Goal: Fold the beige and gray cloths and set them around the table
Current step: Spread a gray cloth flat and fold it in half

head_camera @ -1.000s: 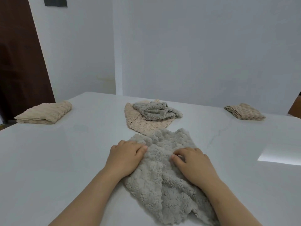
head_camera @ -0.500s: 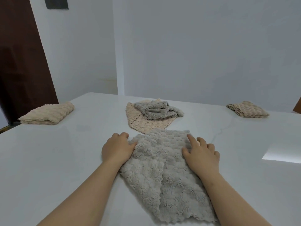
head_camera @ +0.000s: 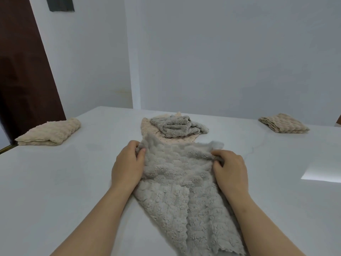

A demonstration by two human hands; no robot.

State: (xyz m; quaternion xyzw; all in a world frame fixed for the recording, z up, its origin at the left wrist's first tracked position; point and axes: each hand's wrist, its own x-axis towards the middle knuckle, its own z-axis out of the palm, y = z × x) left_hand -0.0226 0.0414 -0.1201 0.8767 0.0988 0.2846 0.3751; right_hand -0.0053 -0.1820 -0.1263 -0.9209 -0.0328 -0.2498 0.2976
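A fluffy gray cloth lies spread lengthwise on the white table in front of me. My left hand pinches its far left corner between thumb and fingers. My right hand grips the far right corner, and that far edge is lifted a little off the table. Beyond it a crumpled gray cloth sits on a flat beige cloth. A folded beige cloth rests at the far left, another folded beige cloth at the far right.
A dark brown door stands at the left past the table's edge. White walls close the back. A bright patch of light falls on the table at the right.
Both hands have slid from the cloth's middle out to its far corners and taken hold of them. The far edge now rises off the table.
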